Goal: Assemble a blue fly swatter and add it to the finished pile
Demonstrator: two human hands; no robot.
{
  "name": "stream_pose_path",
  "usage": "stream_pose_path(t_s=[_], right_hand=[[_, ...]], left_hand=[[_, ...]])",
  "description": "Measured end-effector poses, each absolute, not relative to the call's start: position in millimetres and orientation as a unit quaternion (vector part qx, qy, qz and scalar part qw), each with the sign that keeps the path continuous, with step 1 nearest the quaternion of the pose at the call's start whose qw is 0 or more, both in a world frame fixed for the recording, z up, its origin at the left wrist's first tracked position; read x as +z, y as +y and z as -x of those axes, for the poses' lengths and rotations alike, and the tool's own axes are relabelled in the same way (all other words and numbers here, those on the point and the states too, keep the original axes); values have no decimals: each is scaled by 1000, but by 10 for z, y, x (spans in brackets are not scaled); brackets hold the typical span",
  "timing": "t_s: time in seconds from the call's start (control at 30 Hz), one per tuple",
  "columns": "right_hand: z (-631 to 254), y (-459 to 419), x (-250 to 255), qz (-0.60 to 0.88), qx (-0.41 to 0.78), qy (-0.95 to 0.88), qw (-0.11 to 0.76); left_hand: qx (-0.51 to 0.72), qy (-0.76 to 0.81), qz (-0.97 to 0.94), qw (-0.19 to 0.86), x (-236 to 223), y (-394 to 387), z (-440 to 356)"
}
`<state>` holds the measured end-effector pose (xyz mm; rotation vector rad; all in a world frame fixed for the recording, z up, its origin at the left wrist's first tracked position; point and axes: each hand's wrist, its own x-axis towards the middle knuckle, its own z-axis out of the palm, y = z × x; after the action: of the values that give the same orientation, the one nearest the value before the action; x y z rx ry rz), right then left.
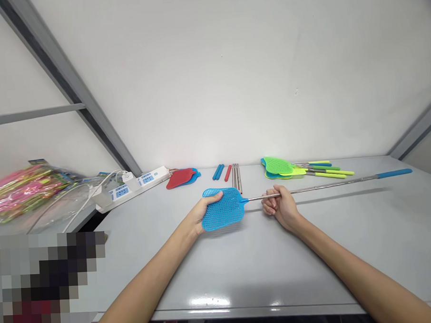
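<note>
A blue fly swatter with a long extended metal rod and a blue grip is held across the table, above its surface. My left hand is closed on the mesh head, the thumb lying on top and the fingers hidden beneath. Around the rod, not far from the head, my right hand is closed with the thumb over the metal. Behind the swatter lie two blue grips, a red grip and several bare metal rods.
Red and blue swatter heads lie at the back left, beside a white power strip with cables. Several green, yellow and blue swatters are stacked at the back right. Plastic-wrapped colourful packs sit at far left. A wall borders the grey table.
</note>
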<state>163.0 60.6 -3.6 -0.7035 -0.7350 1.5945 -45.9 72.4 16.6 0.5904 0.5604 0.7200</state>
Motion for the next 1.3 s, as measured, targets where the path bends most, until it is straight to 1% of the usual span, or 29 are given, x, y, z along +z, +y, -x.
stream_pose_path(t_s=[0.13, 0.27, 0.37, 0.83, 1.3], right_hand=[[-1645, 610, -6, 302, 669, -324, 597], [-1648, 607, -7, 298, 670, -329, 595], [-1649, 608, -21, 293, 672, -335, 592], [-1591, 571, -36, 279, 684, -331, 587], [-1567, 555, -66, 278, 667, -356, 593]], left_hand=[[333, 237, -271, 872, 183, 701, 432], [319, 179, -269, 891, 207, 678, 421], [319, 166, -263, 895, 202, 678, 431], [314, 150, -300, 888, 223, 692, 457], [320, 186, -298, 880, 220, 691, 465]])
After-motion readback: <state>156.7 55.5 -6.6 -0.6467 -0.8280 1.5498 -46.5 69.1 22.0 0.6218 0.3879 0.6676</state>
